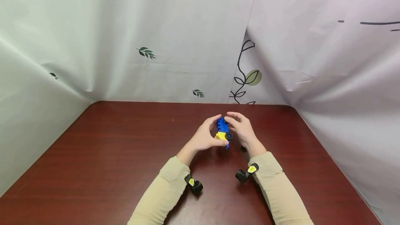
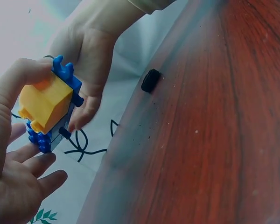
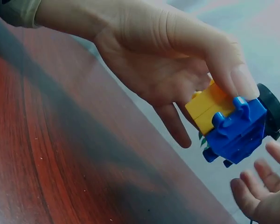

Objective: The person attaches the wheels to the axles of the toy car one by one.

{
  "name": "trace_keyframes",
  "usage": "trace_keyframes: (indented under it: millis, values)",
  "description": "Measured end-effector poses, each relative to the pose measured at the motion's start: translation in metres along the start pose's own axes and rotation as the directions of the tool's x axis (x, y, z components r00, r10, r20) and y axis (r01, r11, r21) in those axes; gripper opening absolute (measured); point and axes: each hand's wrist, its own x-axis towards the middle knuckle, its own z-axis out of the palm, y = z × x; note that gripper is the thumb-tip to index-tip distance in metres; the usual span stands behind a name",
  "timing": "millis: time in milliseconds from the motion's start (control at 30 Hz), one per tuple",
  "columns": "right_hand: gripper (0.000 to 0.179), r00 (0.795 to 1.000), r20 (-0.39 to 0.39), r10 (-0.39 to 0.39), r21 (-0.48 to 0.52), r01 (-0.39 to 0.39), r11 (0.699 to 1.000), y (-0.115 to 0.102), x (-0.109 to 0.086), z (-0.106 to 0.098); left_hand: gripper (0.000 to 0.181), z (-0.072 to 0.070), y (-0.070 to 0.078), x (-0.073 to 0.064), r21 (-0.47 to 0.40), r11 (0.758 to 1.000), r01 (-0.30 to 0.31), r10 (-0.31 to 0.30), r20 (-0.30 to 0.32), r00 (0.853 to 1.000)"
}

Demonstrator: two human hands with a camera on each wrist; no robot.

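A toy building-block car (image 1: 222,126) of blue and yellow pieces is held above the table between both hands. My left hand (image 1: 204,136) grips it, thumb on the near end and fingers on the far left side. A black wheel (image 3: 273,110) sits on its near right side. At the far end, my right hand (image 1: 244,131) pinches the car by a second dark wheel, largely hidden under the fingertips. The yellow block (image 2: 45,101) and blue hook-like parts (image 2: 63,70) show in the left wrist view. Beneath the right hand, a loose black wheel (image 2: 151,80) lies on the table.
The dark red-brown wooden table (image 1: 103,162) has rounded far corners. A pale printed cloth (image 1: 187,37) hangs behind and along both sides. Black wrist cameras (image 1: 195,186) are strapped over the beige sleeves (image 1: 165,190).
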Motion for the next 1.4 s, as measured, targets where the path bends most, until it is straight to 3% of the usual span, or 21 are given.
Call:
trace_keyframes:
  millis: [233, 500, 733, 1133, 1400]
  values:
    - [0.054, 0.973, 0.174, 0.151, 0.047, -0.161, 0.986, 0.0004, -0.0035, -0.0020, 0.094, 0.0040, -0.0010, -0.0005, -0.012, 1.000, -0.022, 0.022, -0.013, 1.000]
    - [0.054, 0.956, 0.252, 0.147, 0.116, -0.180, 0.977, -0.0005, -0.0020, -0.0027, 0.095, 0.0066, -0.0009, 0.0025, -0.063, 0.997, -0.050, 0.049, -0.015, 0.999]
    - [0.054, 0.959, 0.253, 0.126, 0.185, -0.175, 0.967, -0.0001, -0.0007, 0.0003, 0.100, 0.0055, -0.0010, 0.0038, -0.033, 0.999, 0.006, -0.006, 0.003, 1.000]
    - [0.055, 0.975, 0.211, 0.067, 0.226, -0.116, 0.967, -0.0049, 0.0025, 0.0032, 0.098, 0.0000, 0.0020, 0.0082, 0.015, 1.000, -0.021, 0.021, -0.033, 0.999]
    - [0.055, 0.976, 0.196, 0.094, 0.198, -0.134, 0.971, -0.0016, -0.0009, 0.0057, 0.097, 0.0001, 0.0023, 0.0037, 0.050, 0.999, -0.002, 0.005, -0.048, 0.999]
